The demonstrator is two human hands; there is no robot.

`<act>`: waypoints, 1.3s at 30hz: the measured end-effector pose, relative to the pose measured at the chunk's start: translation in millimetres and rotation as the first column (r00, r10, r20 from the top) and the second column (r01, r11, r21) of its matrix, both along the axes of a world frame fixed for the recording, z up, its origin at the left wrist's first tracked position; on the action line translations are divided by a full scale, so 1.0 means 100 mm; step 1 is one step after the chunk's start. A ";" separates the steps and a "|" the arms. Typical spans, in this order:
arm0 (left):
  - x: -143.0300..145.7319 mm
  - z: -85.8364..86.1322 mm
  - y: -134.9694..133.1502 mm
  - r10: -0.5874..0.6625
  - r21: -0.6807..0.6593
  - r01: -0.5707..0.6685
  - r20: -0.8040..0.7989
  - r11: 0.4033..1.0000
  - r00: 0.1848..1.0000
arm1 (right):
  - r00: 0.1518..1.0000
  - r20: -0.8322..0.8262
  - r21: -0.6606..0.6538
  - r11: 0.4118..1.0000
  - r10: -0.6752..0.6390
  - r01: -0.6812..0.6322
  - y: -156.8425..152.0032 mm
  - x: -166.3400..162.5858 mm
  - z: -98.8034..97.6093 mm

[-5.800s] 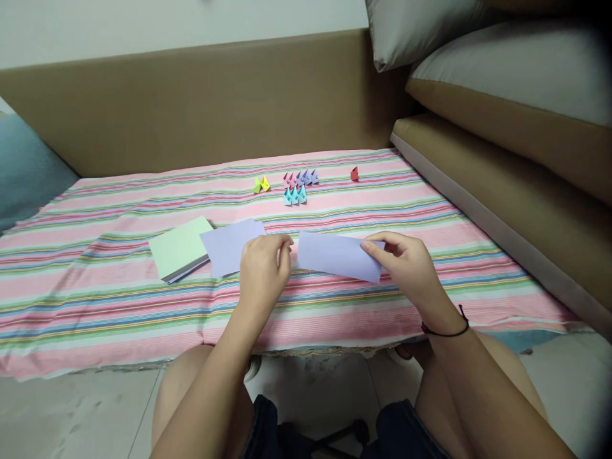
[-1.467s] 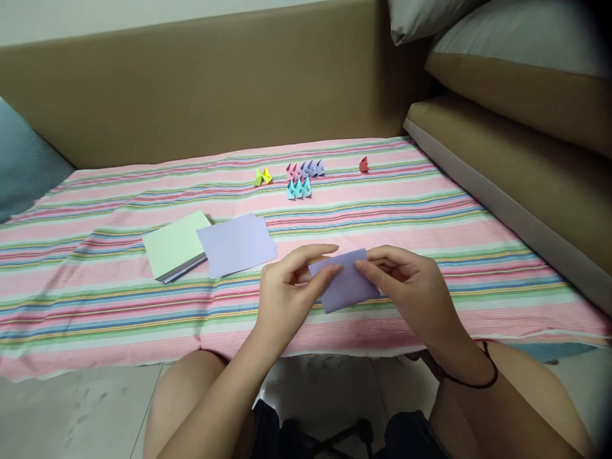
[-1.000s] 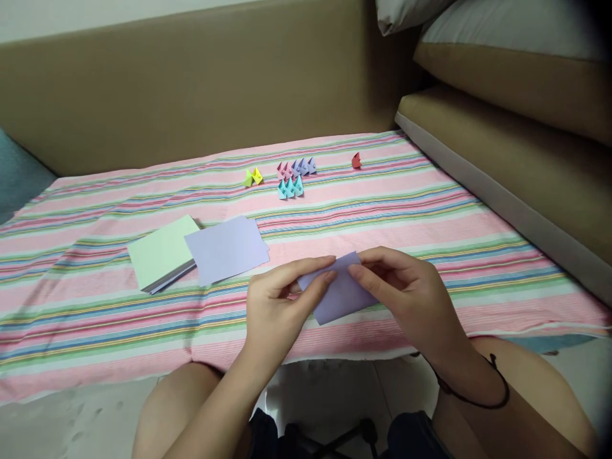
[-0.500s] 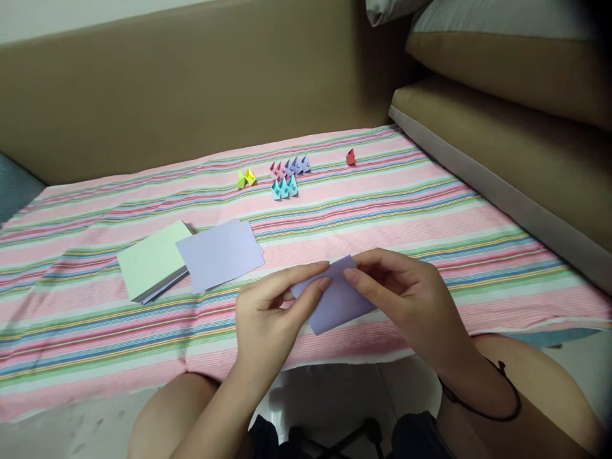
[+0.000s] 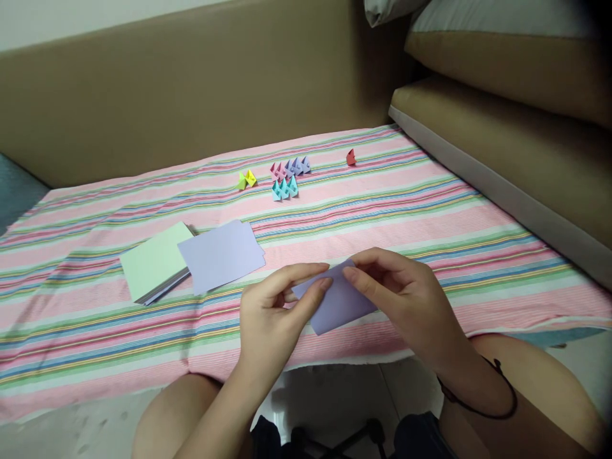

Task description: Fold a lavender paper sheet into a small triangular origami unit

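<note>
A folded lilac paper (image 5: 337, 305) lies low over the striped cloth (image 5: 95, 331) near its front edge. My left hand (image 5: 272, 315) pinches its left side between thumb and fingers. My right hand (image 5: 406, 299) pinches its top right part, fingers closed on it. Both hands meet at the paper's upper edge. A black band circles my right wrist.
A lilac sheet (image 5: 222, 255) overlaps a pale green stack of sheets (image 5: 150, 268) to the left. Several small folded paper pieces, yellow (image 5: 246, 180), pink and lilac (image 5: 289, 168), blue (image 5: 284, 188) and one red (image 5: 350, 157), sit at the back. Sofa cushions (image 5: 502, 146) rise to the right.
Since 5.8 s ago the long lilac strip has been folded shorter and both hands have closed on it. Over the last second the hands and paper hardly moved; the view shifted slightly.
</note>
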State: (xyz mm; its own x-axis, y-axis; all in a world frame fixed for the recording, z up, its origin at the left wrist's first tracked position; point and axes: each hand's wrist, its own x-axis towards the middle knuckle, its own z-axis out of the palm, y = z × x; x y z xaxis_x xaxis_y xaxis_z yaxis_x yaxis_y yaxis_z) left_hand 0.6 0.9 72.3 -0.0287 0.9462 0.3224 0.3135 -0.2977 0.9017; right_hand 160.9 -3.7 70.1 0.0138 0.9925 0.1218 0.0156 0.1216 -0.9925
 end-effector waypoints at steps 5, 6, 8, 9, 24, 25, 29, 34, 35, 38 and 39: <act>0.01 -0.02 0.00 -0.011 -0.091 0.014 0.030 0.996 0.999 | 1.000 -0.004 -0.037 0.999 -0.003 0.003 0.02 -0.01 -0.02; 0.01 -0.03 0.01 -0.013 -0.115 0.017 0.041 0.993 0.999 | 1.000 -0.011 -0.053 0.999 0.004 -0.005 0.03 -0.01 -0.03; 0.01 -0.03 0.02 -0.015 -0.157 0.024 0.062 0.987 0.998 | 0.999 -0.030 -0.076 0.997 0.017 -0.020 0.04 -0.01 -0.04; 0.01 -0.03 0.02 -0.016 -0.172 0.028 0.068 0.985 0.998 | 0.999 -0.035 -0.083 0.996 0.022 -0.025 0.05 0.00 -0.05; 0.01 -0.07 0.11 0.014 -0.237 0.036 0.204 0.971 0.979 | 0.975 -0.200 -0.212 0.967 0.101 -0.144 0.12 0.00 -0.17; 0.00 -0.08 0.12 0.029 -0.232 0.025 0.226 0.972 0.974 | 0.956 -0.264 -0.240 0.951 0.128 -0.194 0.12 -0.02 -0.18; -0.02 -0.11 0.15 0.059 -0.211 0.003 0.288 0.977 0.956 | 0.862 -0.475 -0.297 0.890 0.178 -0.347 0.09 -0.16 -0.27; 0.00 -0.14 0.13 0.057 -0.166 -0.018 0.234 0.986 0.971 | 0.830 -0.557 -0.372 0.888 0.021 -0.271 0.04 -0.32 -0.35; 0.00 -0.14 0.13 0.057 -0.155 -0.023 0.218 0.988 0.974 | 0.831 -0.556 -0.376 0.891 0.005 -0.257 0.03 -0.33 -0.36; 0.01 -0.14 0.13 0.073 -0.121 -0.053 0.171 0.991 0.983 | 0.833 -0.553 -0.376 0.896 -0.013 -0.235 0.02 -0.34 -0.37; 0.01 -0.14 0.14 0.081 -0.116 -0.064 0.155 0.991 0.985 | 0.835 -0.550 -0.380 0.897 -0.023 -0.226 0.01 -0.33 -0.37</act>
